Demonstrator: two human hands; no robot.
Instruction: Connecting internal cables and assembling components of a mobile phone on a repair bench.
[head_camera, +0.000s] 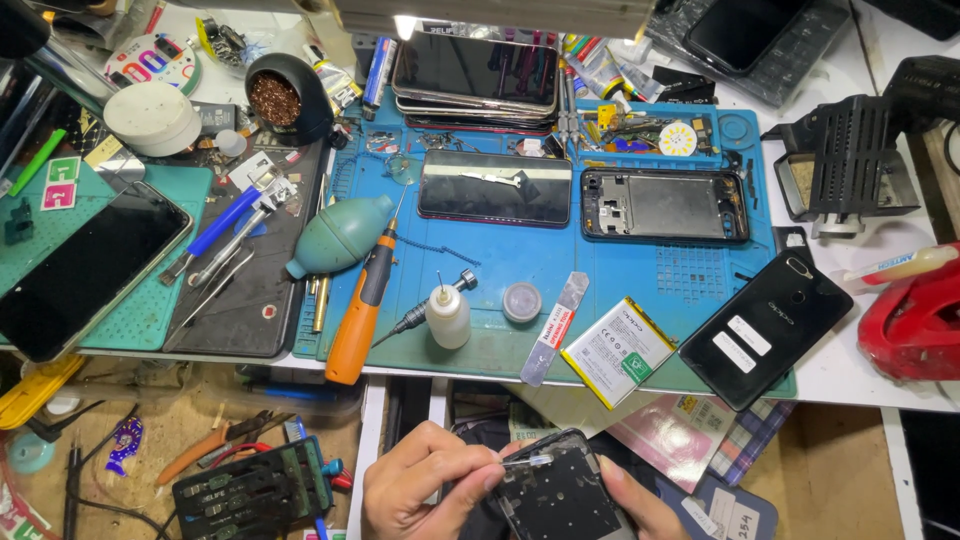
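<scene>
**A:** Where are your hands right now?

**B:** Low at the near edge, below the surface (880, 385). Your right hand (640, 505) cradles a dark phone frame (555, 490) from underneath, its fingers closed around the right side. Your left hand (425, 485) pinches a thin silver tool (528, 461), and the tip touches the frame's top edge.

**A:** So both are clamped on something?

**B:** Yes, you grip the frame with one and the tool with the other, the two hands close together over your lap.

**A:** What's on the blue mat (690, 280) above?

**B:** An orange electric screwdriver (362, 310) lies at its left edge, beside a green air blower (340, 235). A small white squeeze bottle (448, 315) stands near the front, with a round clear cap (521, 301) just to its right. A phone battery (618, 350) lies at the front edge, next to a black back cover (765, 328). Farther back you have an opened phone chassis (665, 205) beside a dark screen (495, 187), and a stack of phones (475, 75) behind them.
</scene>
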